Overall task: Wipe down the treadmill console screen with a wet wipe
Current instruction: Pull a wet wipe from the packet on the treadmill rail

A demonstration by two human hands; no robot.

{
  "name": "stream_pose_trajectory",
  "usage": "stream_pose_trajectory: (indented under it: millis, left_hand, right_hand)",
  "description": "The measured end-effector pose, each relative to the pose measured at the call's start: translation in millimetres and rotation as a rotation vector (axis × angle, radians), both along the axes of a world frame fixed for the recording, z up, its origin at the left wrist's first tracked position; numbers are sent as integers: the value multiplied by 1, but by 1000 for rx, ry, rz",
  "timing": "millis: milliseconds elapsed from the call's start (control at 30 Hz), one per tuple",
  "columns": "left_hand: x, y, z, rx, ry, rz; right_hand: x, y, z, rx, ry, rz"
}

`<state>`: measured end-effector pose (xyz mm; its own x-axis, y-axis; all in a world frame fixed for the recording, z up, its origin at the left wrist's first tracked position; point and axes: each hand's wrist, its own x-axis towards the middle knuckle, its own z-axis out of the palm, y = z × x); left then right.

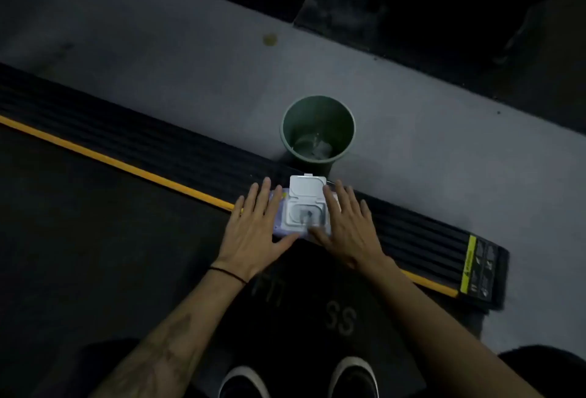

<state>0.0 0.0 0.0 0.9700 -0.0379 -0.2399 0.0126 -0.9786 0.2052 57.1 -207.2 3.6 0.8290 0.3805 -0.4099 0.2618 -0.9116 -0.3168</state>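
A pale purple wet wipe pack (305,218) lies on the treadmill's black side rail (158,150), its white flip lid (307,187) standing open over the dispensing hole. My left hand (257,226) rests flat on the pack's left end, fingers spread. On the pack's right side lies my right hand (345,223), its thumb reaching toward the opening. No wipe shows in either hand. The treadmill console screen is out of view.
A green bin (318,129) with crumpled pale material inside stands on the grey floor (190,58) just beyond the pack. A yellow stripe (111,159) runs along the dark treadmill belt (79,239). My two shoes (298,381) show at the bottom edge.
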Motion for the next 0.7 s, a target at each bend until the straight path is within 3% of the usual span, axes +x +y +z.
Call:
stream_pose_trajectory:
  millis: [233,533,700]
  left_hand:
    - [14,-10,-42,94,51,-72]
    - [19,-15,-50,108,82,-67]
    - [26,-15,-54,133,102,-107]
  right_hand:
    - [5,5,-50,40,-71,78]
    - [1,6,-63,20,-124,116]
    - [12,16,-67,-17,-236,263]
